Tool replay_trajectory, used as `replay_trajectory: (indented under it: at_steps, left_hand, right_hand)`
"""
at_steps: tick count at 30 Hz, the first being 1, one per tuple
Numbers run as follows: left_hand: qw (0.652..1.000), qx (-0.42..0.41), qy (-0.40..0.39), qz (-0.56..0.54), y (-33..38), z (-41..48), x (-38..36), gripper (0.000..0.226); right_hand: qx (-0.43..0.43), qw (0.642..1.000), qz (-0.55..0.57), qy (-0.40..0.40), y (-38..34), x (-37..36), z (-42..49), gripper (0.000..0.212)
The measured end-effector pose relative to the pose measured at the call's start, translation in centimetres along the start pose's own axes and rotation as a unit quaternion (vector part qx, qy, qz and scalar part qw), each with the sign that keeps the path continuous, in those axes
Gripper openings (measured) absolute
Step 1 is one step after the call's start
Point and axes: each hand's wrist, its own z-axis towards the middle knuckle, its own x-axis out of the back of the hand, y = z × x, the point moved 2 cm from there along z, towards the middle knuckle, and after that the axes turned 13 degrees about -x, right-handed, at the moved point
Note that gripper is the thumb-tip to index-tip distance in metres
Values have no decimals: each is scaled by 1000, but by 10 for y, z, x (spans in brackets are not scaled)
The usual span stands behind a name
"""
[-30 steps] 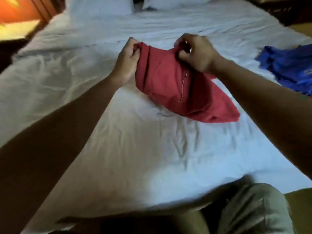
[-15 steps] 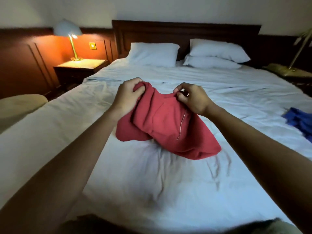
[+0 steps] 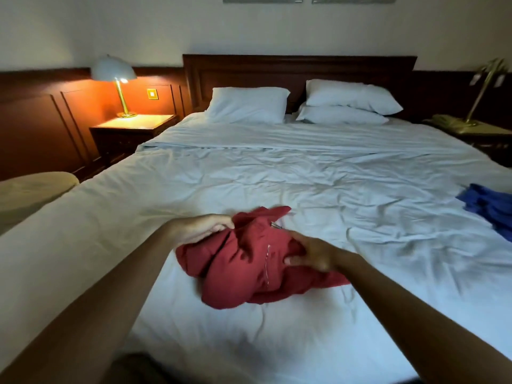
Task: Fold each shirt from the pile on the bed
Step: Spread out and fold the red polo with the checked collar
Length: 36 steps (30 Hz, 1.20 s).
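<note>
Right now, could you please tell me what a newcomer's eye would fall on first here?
The crumpled red shirt stands out, bunched on the white bed near the camera, gripped by the left hand and the right hand. Next comes the lit lamp glowing orange on the nightstand at the far left. A blue garment lies at the bed's right edge.

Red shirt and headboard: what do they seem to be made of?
The red shirt looks like soft, matte cloth, perhaps cotton: it crumples in limp folds. The headboard looks like dark varnished wood, going by its reddish-brown tone and moulded frame.
</note>
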Motion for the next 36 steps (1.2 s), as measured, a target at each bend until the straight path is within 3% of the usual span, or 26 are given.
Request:
replay_trajectory:
  at_steps: [3, 6, 7, 9, 11, 13, 15, 17, 20, 22, 25, 27, 29, 32, 36]
  left_hand:
    - [998, -17, 45, 38, -18, 13, -4, 56]
    - [964, -79, 161, 198, -20, 24, -2, 40]
    - [950, -91, 162, 251, -19, 27, -2, 56]
    - [947, -78, 86, 301, -21, 34, -7, 104]
    - [957, -57, -4, 286, -27, 42, -16, 127]
    - [954, -67, -23, 291, -34, 50, -25, 105]
    - [932, -121, 12, 342, -34, 57, -33, 54]
    - [909, -197, 62, 362, -27, 59, -36, 32]
    - [900, -302, 131, 286, -12, 55, -35, 23]
    - [900, -326, 153, 245, 0, 50, -32, 18]
    - [914, -331, 135, 191, 15, 37, -21, 14]
    - [920, -324, 118, 186, 19, 26, -13, 14]
    - [926, -314, 104, 180, 19, 11, -7, 18]
    - [944, -275, 87, 162, 17, -6, -1, 32]
    - [974, -130, 61, 175, 2, -4, -8, 68]
  right_hand:
    - [24, 996, -57, 59, 6, -7, 3, 39]
    - [102, 987, -71, 102, -6, 6, -7, 31]
    - [132, 980, -78, 127, -9, 14, -12, 30]
    - [189, 958, -95, 191, -7, 29, -23, 26]
    - [206, 939, -149, 231, 6, 42, -31, 17]
    - [103, 949, -248, 163, 23, 52, -38, 14]
    - [-61, 941, -332, 9, 34, 57, -47, 23]
    - [-119, 940, -315, -55, 37, 58, -52, 32]
    - [-48, 984, -151, 80, 21, 59, -50, 41]
    - [19, 990, -66, 123, 2, 49, -46, 56]
    - [78, 996, -21, 41, -27, 25, -34, 70]
    - [84, 995, -47, 5, -34, 18, -23, 51]
    - [94, 992, -69, 40, -34, 22, -18, 32]
    - [117, 988, -73, 71, -36, 36, -42, 46]
    - [-33, 985, -142, -92, -23, 37, -74, 59]
